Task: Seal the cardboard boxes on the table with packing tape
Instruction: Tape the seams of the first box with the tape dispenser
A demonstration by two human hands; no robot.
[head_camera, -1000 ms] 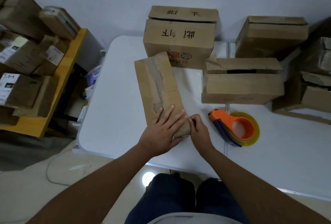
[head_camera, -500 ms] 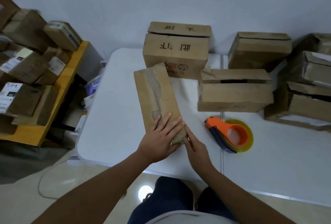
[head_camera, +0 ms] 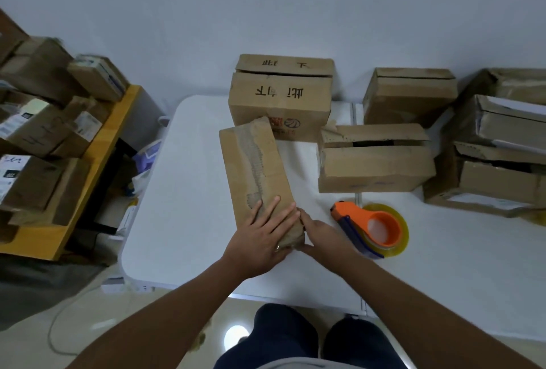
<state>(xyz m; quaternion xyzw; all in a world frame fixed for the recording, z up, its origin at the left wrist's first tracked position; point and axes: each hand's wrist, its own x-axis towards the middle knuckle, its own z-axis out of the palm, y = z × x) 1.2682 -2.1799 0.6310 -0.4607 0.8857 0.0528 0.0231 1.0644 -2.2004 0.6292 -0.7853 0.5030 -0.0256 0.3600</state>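
Left hand point(head_camera: 263, 238) fingers spread flat atop long box point(head_camera: 256, 173) on white surface point(head_camera: 183, 191); right hand point(head_camera: 320, 232) grips box's near corner; tape dispenser point(head_camera: 372, 228) nearby, boxes along pale wall point(head_camera: 266, 8).

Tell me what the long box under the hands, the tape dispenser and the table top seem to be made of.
Long box: brown corrugated cardboard, matte; a torn strip bares the fluting. Tape dispenser: orange, seemingly plastic, smooth with a slight sheen, carrying a roll of clear yellowish tape. Table top: white, smooth, matte; probably plastic or laminate.
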